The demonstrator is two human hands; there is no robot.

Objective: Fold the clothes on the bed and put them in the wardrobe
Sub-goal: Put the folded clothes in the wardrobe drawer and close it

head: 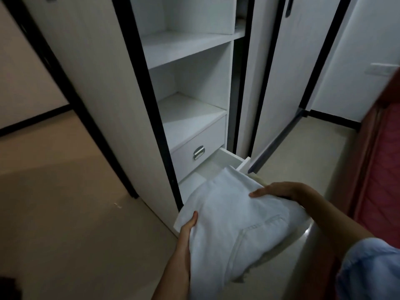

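Nearest the camera, a person is carrying a folded white garment toward the wardrobe, holding it above the floor between both hands. The left hand is gripping the garment's left edge, thumb lying on top and the other fingers hidden under the cloth. The right hand is grasping the far right edge, its fingers curling over the fold. A blue sleeve is showing on the right arm.

Just beyond the garment, the bottom drawer is standing pulled out, its front corner reaching toward the red bed at the right. Above it, a closed drawer with a metal handle is sitting under white shelves.

This looks like the putting-away step. The next move probably calls for lowering the garment flat into the open drawer, keeping the fold intact, then letting go and pushing the drawer shut.
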